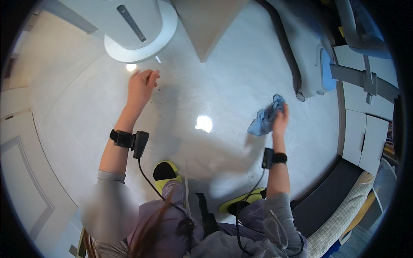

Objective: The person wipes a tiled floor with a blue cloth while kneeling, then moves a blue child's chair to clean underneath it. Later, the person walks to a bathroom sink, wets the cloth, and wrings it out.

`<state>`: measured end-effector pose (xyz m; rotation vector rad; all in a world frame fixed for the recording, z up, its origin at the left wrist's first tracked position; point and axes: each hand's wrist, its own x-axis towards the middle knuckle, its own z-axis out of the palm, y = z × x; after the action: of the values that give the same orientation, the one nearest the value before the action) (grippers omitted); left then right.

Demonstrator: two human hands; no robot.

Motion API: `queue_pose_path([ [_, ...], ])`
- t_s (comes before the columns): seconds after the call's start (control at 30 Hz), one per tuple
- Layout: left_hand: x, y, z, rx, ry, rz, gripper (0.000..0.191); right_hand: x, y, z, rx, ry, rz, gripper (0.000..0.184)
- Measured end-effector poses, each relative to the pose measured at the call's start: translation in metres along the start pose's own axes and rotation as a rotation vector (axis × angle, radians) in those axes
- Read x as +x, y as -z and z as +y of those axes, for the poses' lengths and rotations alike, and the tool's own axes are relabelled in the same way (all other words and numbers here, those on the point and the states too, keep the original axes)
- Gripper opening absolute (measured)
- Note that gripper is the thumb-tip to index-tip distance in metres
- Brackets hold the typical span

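A crumpled blue cloth (263, 121) is gripped in my right hand (280, 119), to the right over the pale, glossy floor (200, 151). The cloth hangs out to the left of my fingers. My left hand (143, 82) is raised to the left, below the round white base of an appliance (142, 54). Its fingers are loosely curled, and nothing shows in them. A few small dark specks (159, 90) lie on the floor just right of my left hand. Both wrists wear black straps with small cabled devices.
A grey-white chair base with blue parts (309, 71) stands at the upper right, beside white drawers (355, 135). A pointed panel corner (203, 48) juts in at the top. At left is a white door (22, 180). My feet wear yellow-green slippers (166, 174).
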<state>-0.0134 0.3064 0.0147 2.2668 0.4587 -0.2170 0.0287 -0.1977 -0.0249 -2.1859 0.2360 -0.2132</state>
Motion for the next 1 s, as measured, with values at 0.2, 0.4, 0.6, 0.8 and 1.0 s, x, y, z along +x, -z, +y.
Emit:
queue_pose_path([
  [0.2,0.003,-0.017,-0.01,0.13,-0.315,0.262,0.032,-0.007,-0.112,-0.023,-0.32,0.434,-0.131,0.056],
  [0.4,0.01,-0.023,-0.027,0.011,-0.335,0.169,0.03,-0.061,-0.225,-0.126,-0.179,0.824,-0.596,0.049],
  [0.6,0.005,-0.017,-0.021,-0.055,-0.329,0.313,0.026,-0.089,-0.211,-0.184,0.095,0.888,-0.924,0.054],
  [0.8,-0.004,-0.002,-0.004,-0.238,-0.042,0.219,0.024,-0.066,-0.127,-0.195,0.109,0.532,-0.802,0.06],
  [1.0,-0.005,-0.003,0.014,-0.375,-0.043,0.139,0.02,-0.052,-0.078,-0.184,0.315,0.094,-0.681,0.05],
])
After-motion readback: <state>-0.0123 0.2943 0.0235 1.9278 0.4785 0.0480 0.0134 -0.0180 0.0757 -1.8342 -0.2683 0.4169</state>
